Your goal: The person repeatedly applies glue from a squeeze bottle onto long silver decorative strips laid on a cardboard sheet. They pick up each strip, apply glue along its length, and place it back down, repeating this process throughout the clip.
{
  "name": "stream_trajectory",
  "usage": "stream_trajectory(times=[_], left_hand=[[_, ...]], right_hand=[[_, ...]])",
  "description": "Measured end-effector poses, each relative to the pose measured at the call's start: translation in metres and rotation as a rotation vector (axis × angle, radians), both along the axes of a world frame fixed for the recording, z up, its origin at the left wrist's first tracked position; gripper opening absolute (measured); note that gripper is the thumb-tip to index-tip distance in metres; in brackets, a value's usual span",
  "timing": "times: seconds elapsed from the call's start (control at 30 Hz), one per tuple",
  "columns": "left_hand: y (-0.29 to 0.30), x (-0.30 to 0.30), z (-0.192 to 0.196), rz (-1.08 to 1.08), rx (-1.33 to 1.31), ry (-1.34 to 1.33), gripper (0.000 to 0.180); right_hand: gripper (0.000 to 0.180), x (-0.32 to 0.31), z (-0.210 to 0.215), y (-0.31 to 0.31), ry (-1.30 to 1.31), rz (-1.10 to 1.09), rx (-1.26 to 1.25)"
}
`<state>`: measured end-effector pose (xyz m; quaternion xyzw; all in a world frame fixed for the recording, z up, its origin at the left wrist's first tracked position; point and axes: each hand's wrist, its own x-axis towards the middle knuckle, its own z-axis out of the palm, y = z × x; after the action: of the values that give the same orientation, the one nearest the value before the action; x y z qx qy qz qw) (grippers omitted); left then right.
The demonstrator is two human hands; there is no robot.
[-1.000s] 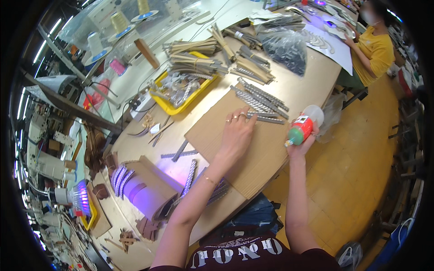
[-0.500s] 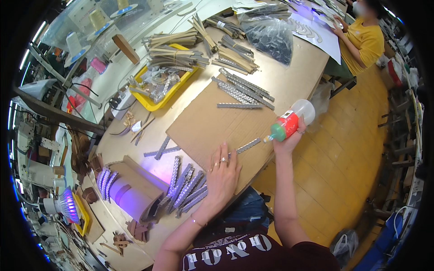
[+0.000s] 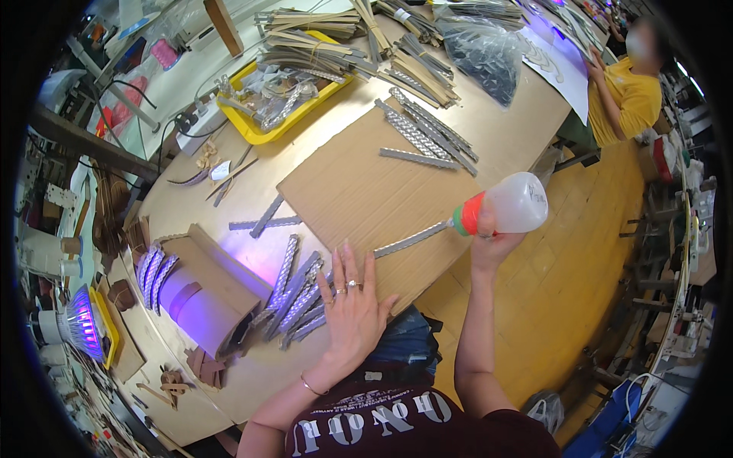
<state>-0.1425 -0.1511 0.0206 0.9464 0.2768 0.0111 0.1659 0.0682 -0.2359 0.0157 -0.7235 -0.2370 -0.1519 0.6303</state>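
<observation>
My right hand (image 3: pixel 495 241) grips a squeeze bottle (image 3: pixel 522 201) with a translucent body, a red band and a green cap. The bottle is tilted, its nozzle end at the far right end of a narrow grey braided strip (image 3: pixel 412 239). That strip lies across a brown cardboard sheet (image 3: pixel 366 183). Over the strip's near end, my left hand (image 3: pixel 354 301) lies flat with fingers spread. Left of it is a pile of similar grey strips (image 3: pixel 294 298); more braided strips (image 3: pixel 424 133) lie at the cardboard's far edge.
A yellow tray (image 3: pixel 263 137) of wrapped pieces and bundled strips (image 3: pixel 313 49) stand farther back. At left are a curved brown board (image 3: pixel 221 298) bearing braided pieces and a glowing purple lamp (image 3: pixel 82 324). A person in yellow (image 3: pixel 630 99) works at the far right.
The bottle has tipped further over, its nozzle still near the strip's right end. My left hand has slid slightly left and nearer, its fingers spreading. The head view has shifted.
</observation>
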Motion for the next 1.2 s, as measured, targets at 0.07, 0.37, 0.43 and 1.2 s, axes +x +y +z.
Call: stream_trajectory(times=[0.07, 0.37, 0.43, 1.2], left_hand=[[0.001, -0.002, -0.001, -0.003, 0.009, 0.008, 0.076], [0.002, -0.001, -0.008, -0.003, 0.017, 0.003, 0.075], [0.002, -0.001, -0.01, -0.001, 0.007, 0.011, 0.075], [0.001, 0.004, -0.014, -0.021, 0.07, -0.021, 0.073]], right_hand=[[0.036, -0.001, -0.002, 0.002, -0.047, 0.02, -0.041], [0.032, -0.009, -0.009, 0.007, -0.065, 0.008, -0.095], [0.035, -0.022, -0.014, 0.011, -0.044, 0.025, -0.08], [0.045, 0.0, -0.041, -0.003, -0.172, -0.023, -0.18]])
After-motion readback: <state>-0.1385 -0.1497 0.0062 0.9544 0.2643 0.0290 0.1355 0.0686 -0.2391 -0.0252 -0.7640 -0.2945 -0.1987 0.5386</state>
